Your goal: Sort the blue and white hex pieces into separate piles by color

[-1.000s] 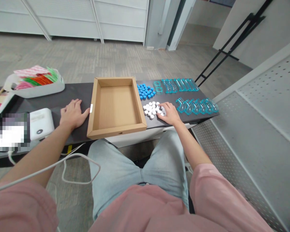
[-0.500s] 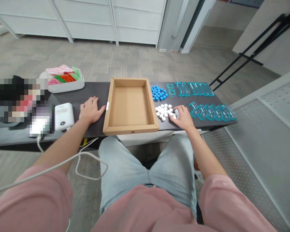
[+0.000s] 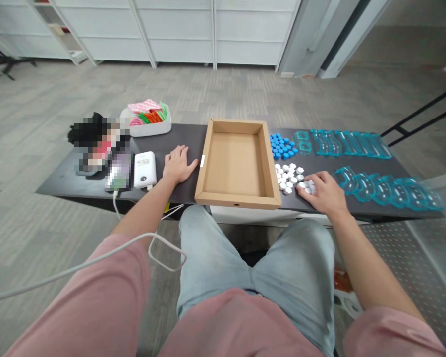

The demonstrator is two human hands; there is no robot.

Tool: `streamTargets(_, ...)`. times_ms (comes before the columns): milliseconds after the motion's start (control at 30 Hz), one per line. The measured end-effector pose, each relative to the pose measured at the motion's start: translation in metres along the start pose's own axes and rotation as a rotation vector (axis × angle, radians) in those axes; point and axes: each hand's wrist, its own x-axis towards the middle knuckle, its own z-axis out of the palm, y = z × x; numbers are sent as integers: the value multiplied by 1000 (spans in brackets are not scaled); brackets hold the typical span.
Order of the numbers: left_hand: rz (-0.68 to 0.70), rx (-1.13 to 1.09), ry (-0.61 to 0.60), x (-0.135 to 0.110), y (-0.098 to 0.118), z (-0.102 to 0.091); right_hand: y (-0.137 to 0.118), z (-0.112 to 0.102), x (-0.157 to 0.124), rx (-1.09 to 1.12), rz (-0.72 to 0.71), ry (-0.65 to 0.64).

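My left hand (image 3: pixel 178 163) lies flat on the dark table between the white power bank and the cardboard tray (image 3: pixel 201 186), fingers stretched out and holding nothing. At the right, my right hand (image 3: pixel 325 191) rests low on the tabletop, thumb and fingers curled round several small white hexagonal pieces (image 3: pixel 307 187). Its fingertips are partly hidden. Just left of that hand is a loose pile of similar white pieces (image 3: pixel 288 177), by the tray's right wall. Behind them sits a cluster of blue hexagonal pieces (image 3: pixel 282 147).
Clear teal-edged plastic parts lie in a back row (image 3: pixel 351 144) and a front row (image 3: pixel 390 191) at the right. At the left are the power bank (image 3: pixel 144 170) with its white cable (image 3: pixel 96 257), and a white bin (image 3: pixel 151 130) of coloured strips.
The view has swung left, so the table appears farther right. My right hand has drawn slightly away from the white pile with pieces in its grasp. My left hand stays flat.
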Motion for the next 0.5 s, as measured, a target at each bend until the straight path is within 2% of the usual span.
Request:
streamTargets(200, 10, 1, 5, 2, -2, 4, 4, 4, 3, -51, -19, 5)
streamTargets(500, 14, -3, 15, 3, -4, 6, 6, 1, 8, -87, -83, -53)
